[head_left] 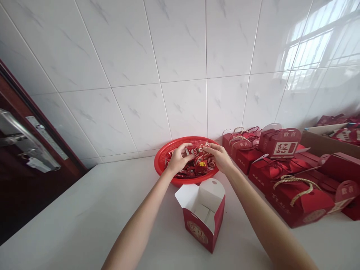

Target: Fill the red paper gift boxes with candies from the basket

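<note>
A red plastic basket [159, 165] holds several red wrapped candies [200, 167], some with gold or white print. Over its left side, my left hand [180, 160] is curled with thumb and fingers around a red candy wrapper, partly hidden by the fingers. At the right side, my right hand [219, 155] pinches a red candy packet [203, 145] with white print between thumb and forefinger. The two hands are close together above the candies. Just in front of the basket stands a red gift box [198, 228], its white-lined top flaps up and its inside showing no candy.
Several closed red gift boxes [300, 204] with cord handles and ribbons crowd the right side, one small box [278, 142] lying on top. Behind them is a cardboard carton [317, 144]. A tiled wall [185, 108] backs the white table [112, 213]; a door handle [25, 138] is at left.
</note>
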Action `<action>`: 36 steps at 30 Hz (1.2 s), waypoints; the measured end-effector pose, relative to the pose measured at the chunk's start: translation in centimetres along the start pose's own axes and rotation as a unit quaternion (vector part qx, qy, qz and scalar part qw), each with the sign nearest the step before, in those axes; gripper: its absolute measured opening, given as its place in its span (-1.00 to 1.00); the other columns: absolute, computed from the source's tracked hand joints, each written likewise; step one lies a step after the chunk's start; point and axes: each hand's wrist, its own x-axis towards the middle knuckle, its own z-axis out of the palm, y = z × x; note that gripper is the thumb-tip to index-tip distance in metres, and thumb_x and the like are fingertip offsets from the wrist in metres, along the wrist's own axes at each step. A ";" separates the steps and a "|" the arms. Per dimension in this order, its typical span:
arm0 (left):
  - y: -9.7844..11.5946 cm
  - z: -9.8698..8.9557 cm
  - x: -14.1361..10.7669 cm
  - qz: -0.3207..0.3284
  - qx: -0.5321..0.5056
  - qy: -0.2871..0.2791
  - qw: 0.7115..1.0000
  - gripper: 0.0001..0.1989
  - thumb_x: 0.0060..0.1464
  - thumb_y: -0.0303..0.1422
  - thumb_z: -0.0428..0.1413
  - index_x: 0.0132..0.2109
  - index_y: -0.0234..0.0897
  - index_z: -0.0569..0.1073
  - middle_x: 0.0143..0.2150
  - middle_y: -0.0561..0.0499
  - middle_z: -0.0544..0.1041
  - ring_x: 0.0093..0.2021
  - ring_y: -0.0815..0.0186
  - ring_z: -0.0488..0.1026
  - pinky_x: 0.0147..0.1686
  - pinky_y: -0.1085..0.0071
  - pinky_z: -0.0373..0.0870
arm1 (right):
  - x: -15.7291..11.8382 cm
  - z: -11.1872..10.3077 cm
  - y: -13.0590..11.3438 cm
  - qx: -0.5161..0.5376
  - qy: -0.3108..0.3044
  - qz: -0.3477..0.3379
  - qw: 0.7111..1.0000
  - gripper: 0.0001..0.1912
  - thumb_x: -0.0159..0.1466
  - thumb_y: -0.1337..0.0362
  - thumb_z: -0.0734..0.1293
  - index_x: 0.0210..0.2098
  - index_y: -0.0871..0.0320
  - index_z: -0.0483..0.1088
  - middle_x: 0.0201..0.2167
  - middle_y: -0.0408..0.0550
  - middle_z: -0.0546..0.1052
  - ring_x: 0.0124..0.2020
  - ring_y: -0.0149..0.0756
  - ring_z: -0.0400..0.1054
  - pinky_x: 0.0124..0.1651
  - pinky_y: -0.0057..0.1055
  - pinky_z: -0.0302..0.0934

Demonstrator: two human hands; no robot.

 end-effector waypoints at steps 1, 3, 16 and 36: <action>0.0 0.0 0.0 -0.001 0.004 -0.007 1.000 -0.54 -0.03 -0.38 0.22 0.06 -0.30 0.45 -0.17 -0.07 0.60 -0.12 0.16 0.56 -0.11 0.28 0.51 | 0.0 -0.1 0.0 -0.005 -0.012 0.003 1.000 -0.69 -0.08 0.09 0.58 -0.47 0.15 0.53 -0.49 -0.13 0.56 -0.46 -0.33 0.41 -0.34 -0.40 0.31; 0.2 0.1 -0.1 -0.002 0.007 -0.014 1.000 -0.55 -0.02 -0.40 0.21 0.07 -0.28 0.44 -0.13 -0.07 0.59 -0.09 0.17 0.56 -0.09 0.28 0.51 | 0.0 -0.2 0.0 -0.021 -0.041 0.010 0.999 -0.68 -0.06 0.08 0.58 -0.44 0.15 0.53 -0.47 -0.14 0.56 -0.47 -0.36 0.39 -0.38 -0.43 0.28; -0.2 0.0 -0.3 -0.002 0.016 -0.037 0.999 -0.36 -0.09 -0.19 0.37 0.14 -0.21 0.43 0.08 -0.13 0.53 0.13 0.03 0.45 0.11 0.13 0.40 | -0.1 -0.2 0.0 -0.038 -0.069 0.029 0.996 -0.64 -0.10 0.05 0.60 -0.45 0.15 0.53 -0.50 -0.16 0.53 -0.53 -0.41 0.34 -0.49 -0.46 0.18; -0.9 0.6 0.0 -0.158 0.242 -0.280 0.916 -0.16 -0.05 -0.43 0.18 0.41 -0.23 0.16 0.37 -0.20 0.31 0.33 0.01 0.30 0.27 0.19 0.22 | 0.8 -0.4 0.9 0.038 0.066 -0.016 0.997 -0.61 -0.13 0.04 0.58 -0.45 0.11 0.46 -0.45 -0.13 0.57 -0.40 -0.27 0.44 -0.39 -0.41 0.29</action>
